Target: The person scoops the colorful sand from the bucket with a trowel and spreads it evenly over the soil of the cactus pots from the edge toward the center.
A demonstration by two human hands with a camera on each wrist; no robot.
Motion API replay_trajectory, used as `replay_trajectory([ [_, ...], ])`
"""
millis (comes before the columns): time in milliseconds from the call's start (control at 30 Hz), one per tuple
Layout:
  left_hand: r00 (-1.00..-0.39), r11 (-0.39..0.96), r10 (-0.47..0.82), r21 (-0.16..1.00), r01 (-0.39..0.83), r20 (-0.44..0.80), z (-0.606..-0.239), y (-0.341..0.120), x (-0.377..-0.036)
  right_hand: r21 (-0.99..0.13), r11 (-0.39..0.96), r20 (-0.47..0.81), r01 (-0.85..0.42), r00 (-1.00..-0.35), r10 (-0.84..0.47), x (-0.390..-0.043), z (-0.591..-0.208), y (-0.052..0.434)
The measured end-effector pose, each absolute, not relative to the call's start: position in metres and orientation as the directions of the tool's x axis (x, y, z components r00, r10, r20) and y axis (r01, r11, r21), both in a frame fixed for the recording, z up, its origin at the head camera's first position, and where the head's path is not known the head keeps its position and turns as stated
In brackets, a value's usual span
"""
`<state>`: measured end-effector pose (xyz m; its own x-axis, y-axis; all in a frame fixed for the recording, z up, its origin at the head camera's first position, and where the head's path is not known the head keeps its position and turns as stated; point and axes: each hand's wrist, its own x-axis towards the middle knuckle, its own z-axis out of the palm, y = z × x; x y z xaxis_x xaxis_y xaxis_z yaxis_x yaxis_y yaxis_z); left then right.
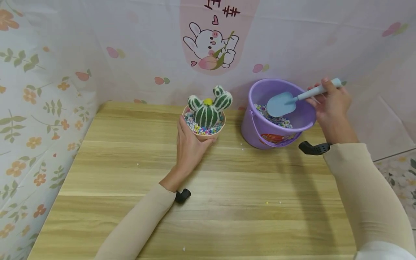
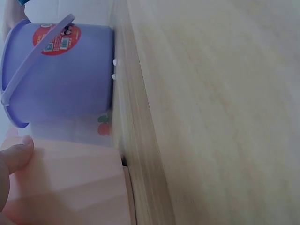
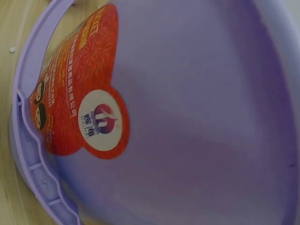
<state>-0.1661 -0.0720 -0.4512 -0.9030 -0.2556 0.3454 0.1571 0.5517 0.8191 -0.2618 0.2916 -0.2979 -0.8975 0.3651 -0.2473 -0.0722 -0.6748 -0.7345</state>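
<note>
Holding coloured gravel [image 1: 276, 119], purple bucket [image 1: 260, 133]; pot [image 1: 204, 136] holds cactus [image 1: 208, 108].

Purple bucket [image 1: 279, 135] with a red label [image 3: 77, 93] that has a white circle on it. Light blue trowel [image 1: 282, 104]. Green cactus [image 1: 208, 108] with white stripes and a yellow tuft, sitting in a pale pink pot [image 2: 70, 183]. Multicoloured gravel [image 1: 194, 126] everywhere. Light striped wood-grain surface [image 1: 208, 202], white backdrop [image 1: 42, 72] with orange flowers and green leaves.
</note>
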Motion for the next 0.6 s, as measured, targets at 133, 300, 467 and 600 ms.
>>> replay_trajectory([
  [133,-0.905,0.551,-0.252,0.82,0.157,0.343,-0.451,-0.071,-0.173,-0.747,-0.661,-0.243,-0.064,-0.901,0.361,-0.262,-0.3,0.291],
  [300,-0.909,0.537,-0.255,0.83,0.15,0.33,-0.449,-0.068,-0.179,-0.763,-0.645,-0.243,-0.041,-0.907,0.345,-0.264,-0.299,0.288],
  [467,-0.906,0.544,-0.245,0.823,0.167,0.345,-0.447,-0.066,-0.186,-0.802,-0.597,-0.21,-0.021,-0.926,0.315,-0.268,-0.299,0.283],
  [600,-0.897,0.554,-0.245,0.812,0.182,0.369,-0.446,-0.065,-0.191,-0.819,-0.573,-0.197,0.009,-0.943,0.268,-0.271,-0.299,0.276],
])
